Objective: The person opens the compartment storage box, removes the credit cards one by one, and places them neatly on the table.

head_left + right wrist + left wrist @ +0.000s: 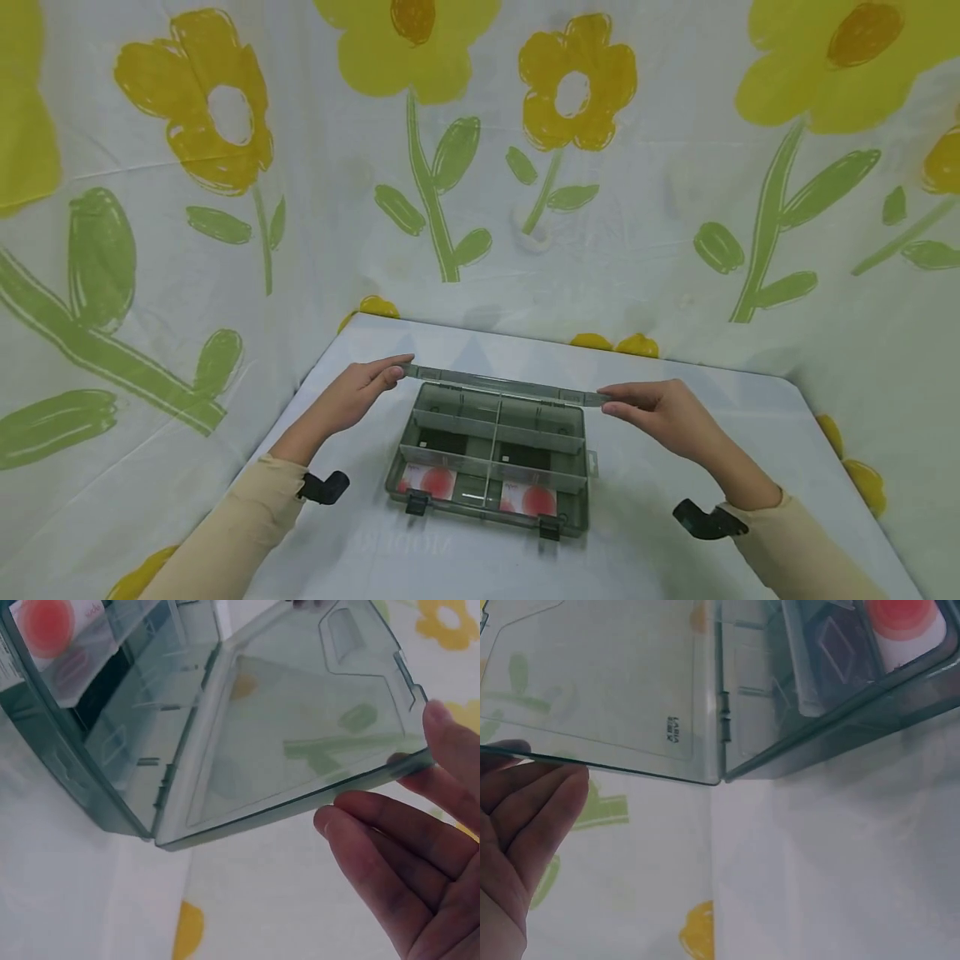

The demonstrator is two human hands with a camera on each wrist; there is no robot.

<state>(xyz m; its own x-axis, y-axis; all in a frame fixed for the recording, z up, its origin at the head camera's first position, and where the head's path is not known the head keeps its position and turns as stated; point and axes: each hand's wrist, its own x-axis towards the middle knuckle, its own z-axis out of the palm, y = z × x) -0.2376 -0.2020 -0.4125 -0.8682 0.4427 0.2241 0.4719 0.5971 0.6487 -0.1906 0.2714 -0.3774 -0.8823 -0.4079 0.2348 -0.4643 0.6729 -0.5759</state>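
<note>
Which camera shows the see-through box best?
The head view: the whole box fits in, though its lid looks thin, nearly edge-on. The left wrist view shows the lid's face but crops the box at top and right; the right wrist view does likewise, cropping top and left.

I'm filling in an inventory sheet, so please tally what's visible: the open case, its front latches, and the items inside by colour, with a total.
Open case: 1
Black front latches: 2
White-and-red items: 2
Dark items: 2
Total: 7
</note>
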